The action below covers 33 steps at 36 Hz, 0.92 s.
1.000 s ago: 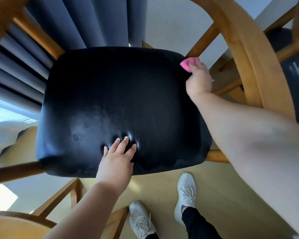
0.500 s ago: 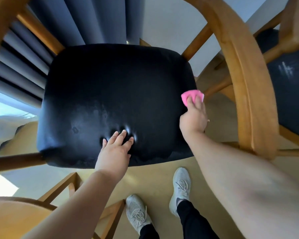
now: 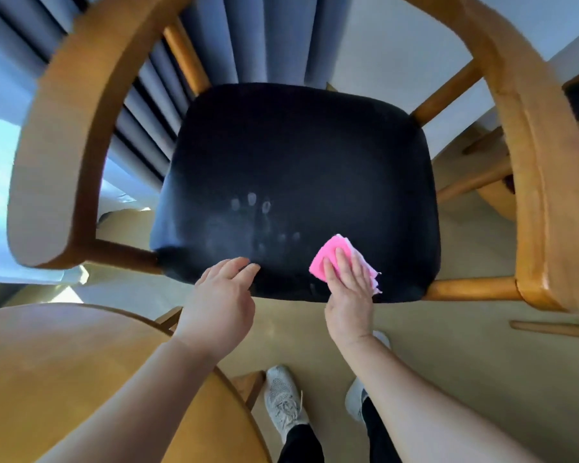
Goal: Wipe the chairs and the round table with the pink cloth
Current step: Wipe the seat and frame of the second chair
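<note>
The folded pink cloth (image 3: pixel 328 259) lies flat on the black padded chair seat (image 3: pixel 298 155), near the seat's front edge and right of its centre. The right hand (image 3: pixel 348 290) rests on top of the cloth. Its fingers (image 3: pixel 341 264) are straight and held close together, and they press the cloth down against the seat. A frayed, paler edge of the cloth shows to the right of the hand.

The left hand (image 3: pixel 219 295) is at the front edge of the seat, left of the cloth and apart from it. Its fingers (image 3: pixel 241 265) are loosely curved, close together, and hold nothing. Contact between the fingertips and the seat cannot be confirmed.

Pale finger-shaped smudges (image 3: pixel 251 202) mark the seat's centre, beyond both hands. The curved light-wood armrest frame (image 3: pixel 535 168) encloses the seat on both sides.

The round light-wood desk (image 3: pixel 64 379) occupies the lower left, just beside the chair. Two pale grey sneakers (image 3: pixel 283 402) stand on the beige floor (image 3: pixel 465 369) below the seat's front edge. Blue-grey pleated curtains (image 3: pixel 214 41) hang behind the chair.
</note>
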{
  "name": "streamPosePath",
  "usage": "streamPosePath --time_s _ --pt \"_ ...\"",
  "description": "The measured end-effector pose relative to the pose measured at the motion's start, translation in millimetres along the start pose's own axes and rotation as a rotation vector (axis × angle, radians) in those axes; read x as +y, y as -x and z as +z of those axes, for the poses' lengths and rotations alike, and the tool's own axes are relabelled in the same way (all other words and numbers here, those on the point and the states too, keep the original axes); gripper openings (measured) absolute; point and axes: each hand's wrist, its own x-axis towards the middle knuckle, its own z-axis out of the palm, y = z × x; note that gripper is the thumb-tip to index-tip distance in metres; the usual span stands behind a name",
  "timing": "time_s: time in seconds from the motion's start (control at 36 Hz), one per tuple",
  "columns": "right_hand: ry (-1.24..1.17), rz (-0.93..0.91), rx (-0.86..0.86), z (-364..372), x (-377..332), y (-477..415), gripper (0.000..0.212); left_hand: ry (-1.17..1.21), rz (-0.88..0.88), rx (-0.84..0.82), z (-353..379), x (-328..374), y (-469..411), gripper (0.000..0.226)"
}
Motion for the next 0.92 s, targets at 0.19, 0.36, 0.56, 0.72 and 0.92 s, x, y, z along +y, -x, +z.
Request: streamPosePath --time_s 0.19,0.36,0.56,0.72,0.92 --pt "0.013 -0.287 -0.157 14.9 -57.7 -63.1 0.061 -0.070 -0.004 0.129 -33.5 -27.6 12.8 0.038" --pt "0.042 -0.383 -0.322 15.2 -115.2 -133.1 0.063 -0.112 0.015 0.231 -41.8 -50.5 34.9 0.039" --pt "0.076 -0.486 -0.388 28.2 -132.9 -155.6 0.070 -0.069 -0.011 0.295 -40.5 -62.7 46.1 0.040" --pt "-0.066 -0.644 -0.504 22.4 -91.5 -108.3 0.061 -0.033 -0.099 0.310 -37.8 -52.7 49.2 0.040" --pt "-0.293 -0.458 -0.802 -48.8 -72.3 -69.2 0.040 0.003 -0.192 0.273 -59.2 -16.8 66.3 0.037"
